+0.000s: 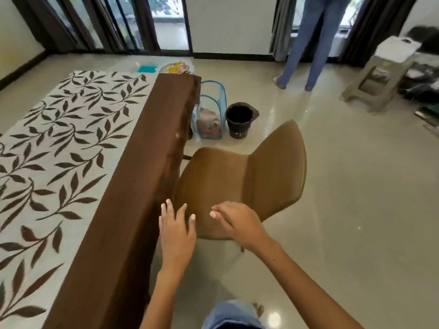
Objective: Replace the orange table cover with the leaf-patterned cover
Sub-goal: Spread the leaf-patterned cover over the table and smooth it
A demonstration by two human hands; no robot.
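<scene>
Head view: the leaf-patterned cover (pixel 71 148) lies spread flat over the table, filling the picture from about 7 o'clock up to 11 o'clock. Its pale ground carries dark brown leaf sprigs, and a wide plain brown border (pixel 133 186) runs along the right edge and hangs down the table's side.

Both hands are out in front, low in the picture near 6 o'clock. The left hand (pixel 175 231) has its fingers straight and spread apart, palm down, holding nothing; its little-finger side is just beside the hanging brown border, though whether it touches the cloth cannot be told. The right hand (pixel 237 224) is at 3 o'clock of the left one, fingers loosely bent and close together, empty, hovering over the front of the chair (pixel 237 181). Whether it touches the seat cannot be told.

The chair is tan and padded, its seat tucked against the table side, its back toward 2 o'clock.

Beyond the chair, toward 12 o'clock, a blue mesh basket (pixel 210 110) stands on the glossy floor (pixel 344 210) by the table's far corner, with a bundle of greyish-brown cloth (pixel 209 124) inside. A black bucket (pixel 238 119) stands just beside it at its 3 o'clock.

At 1 o'clock, a person in jeans (pixel 306 43) stands by the window. A grey plastic stool (pixel 380 74) sits at 2 o'clock.
</scene>
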